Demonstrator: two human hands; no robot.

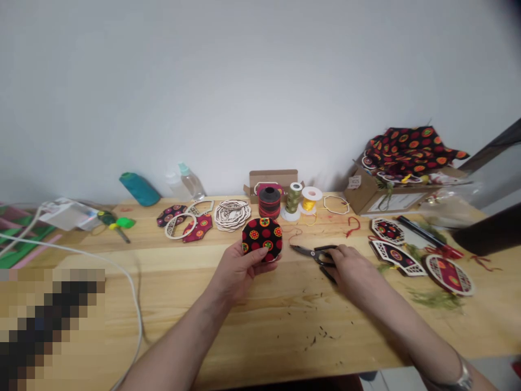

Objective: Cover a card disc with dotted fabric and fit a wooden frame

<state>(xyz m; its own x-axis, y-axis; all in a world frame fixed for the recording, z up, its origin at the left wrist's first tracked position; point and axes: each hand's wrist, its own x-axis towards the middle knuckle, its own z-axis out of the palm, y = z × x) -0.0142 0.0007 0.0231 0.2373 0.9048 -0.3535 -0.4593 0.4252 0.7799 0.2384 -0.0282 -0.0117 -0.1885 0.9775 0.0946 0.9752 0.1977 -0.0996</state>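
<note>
My left hand [240,269] grips a rounded-square piece covered in black fabric [254,241] with red dots and flower motifs. Its thumb lies across the front; the fingers behind are partly hidden. To the right, my right hand [352,271] is closed on the black handle of a pair of scissors [312,253], low over the table. The scissors' blades point left, towards the covered piece but apart from it. Dark fabric scraps [321,332] are scattered below the scissors. Just behind the covered piece stands a spool of dark red cord [269,203].
Green [293,198] and yellow thread spools [311,202] stand at the back. Further left are a stack of wooden cut-outs [232,214] and a round frame [166,228]. Finished ornaments [450,274] lie right, before a cardboard box [391,201]. A white cable [136,301] crosses the left side.
</note>
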